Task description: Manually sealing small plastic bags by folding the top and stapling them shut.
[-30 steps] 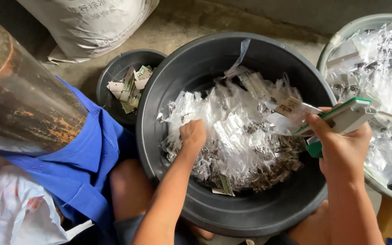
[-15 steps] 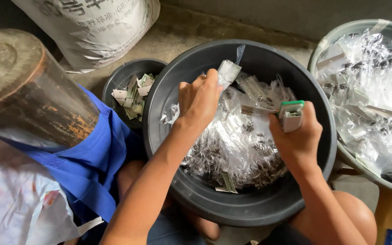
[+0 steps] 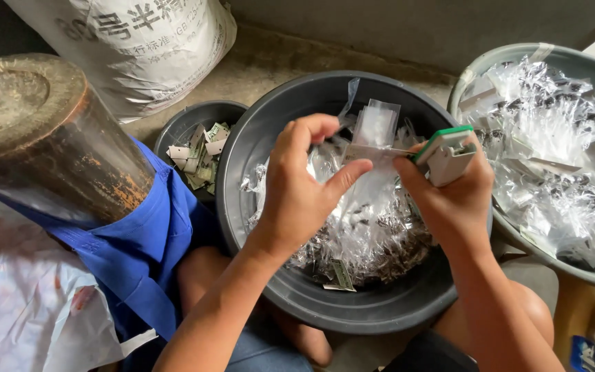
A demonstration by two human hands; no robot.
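My left hand (image 3: 302, 186) pinches a small clear plastic packet (image 3: 374, 126) and holds it upright above the large dark basin (image 3: 373, 317). My right hand (image 3: 449, 196) grips a green and white stapler (image 3: 445, 153) whose front meets the packet's lower edge. Both hands hover over the basin, which holds several clear packets with small dark pieces inside (image 3: 370, 227).
A grey basin (image 3: 480, 76) full of clear packets stands at right. A small dark bowl (image 3: 187, 120) with paper slips sits left of the large basin. A rusty cylinder (image 3: 43, 138), blue cloth (image 3: 139, 255) and a white sack (image 3: 139, 48) fill the left side.
My left hand has lifted a packet out of the basin and brought it to the stapler. My right hand has swung the stapler inward to meet it.
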